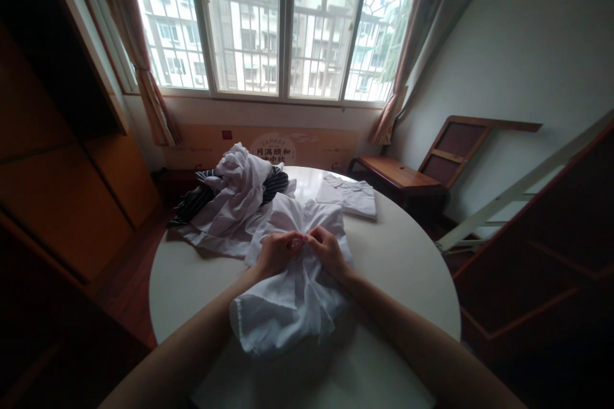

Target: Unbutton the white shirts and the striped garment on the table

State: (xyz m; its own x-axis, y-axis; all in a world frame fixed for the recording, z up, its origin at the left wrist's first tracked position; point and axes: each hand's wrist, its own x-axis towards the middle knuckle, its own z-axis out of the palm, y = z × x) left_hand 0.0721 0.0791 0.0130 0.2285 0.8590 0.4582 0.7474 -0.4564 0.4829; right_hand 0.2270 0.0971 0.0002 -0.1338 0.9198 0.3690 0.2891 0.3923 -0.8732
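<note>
A white garment (292,313), its exact kind unclear, lies bunched at the middle of the round table. My left hand (278,249) and my right hand (326,248) meet over it, fingertips close together. Both are closed in a pinch on its cloth, which gathers in folds around the fingers. Part of the garment spreads out beyond my hands, and a loose end hangs toward me between my forearms. Whether a button or only cloth sits between the fingertips is too small to make out.
A heap of crumpled white clothes (235,195) with a dark striped garment (192,201) covers the table's far left. A folded white shirt (352,195) lies at the far right of the white round table (407,268). Beyond stand a wooden chair (398,172) and a large cardboard box (211,140).
</note>
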